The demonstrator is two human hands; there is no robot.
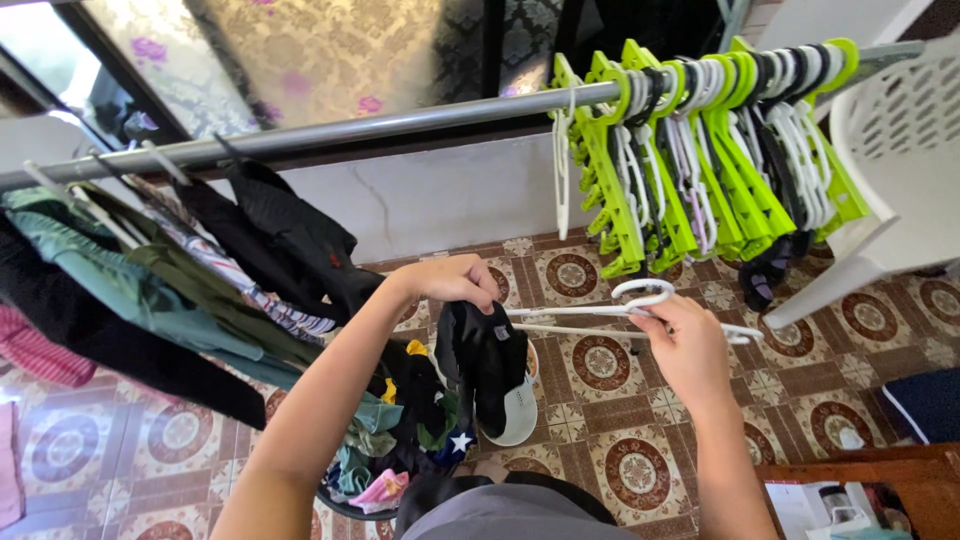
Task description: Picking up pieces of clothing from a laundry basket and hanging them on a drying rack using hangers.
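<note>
White plastic is showing in the right hand [690, 345], whose fingers are curling shut around the neck of a white hanger [640, 310], the hook looping just above the knuckles and the thin bar running out to both sides. Its far end is reaching across to the left hand [455, 280], which is pinching closed on the top edge of a black garment [485, 360] that is hanging straight down below it, a pale rounded patch showing at the hem. Above both hands a grey metal rail [400, 125] is running across; up and to the right of the right hand, a tight bunch of green and white hangers [700, 160] is crowding it, while to the left of the left hand dark and green clothes [170, 280] are draping off it. Between those two groups the rail is lying bare, directly above the hands. Below the left hand a basket [345, 505] is sitting on the patterned tile floor [610, 430], filled with crumpled mixed-colour laundry [400, 440]. Beyond the right hand a white plastic chair [890, 160] is standing at the edge.
</note>
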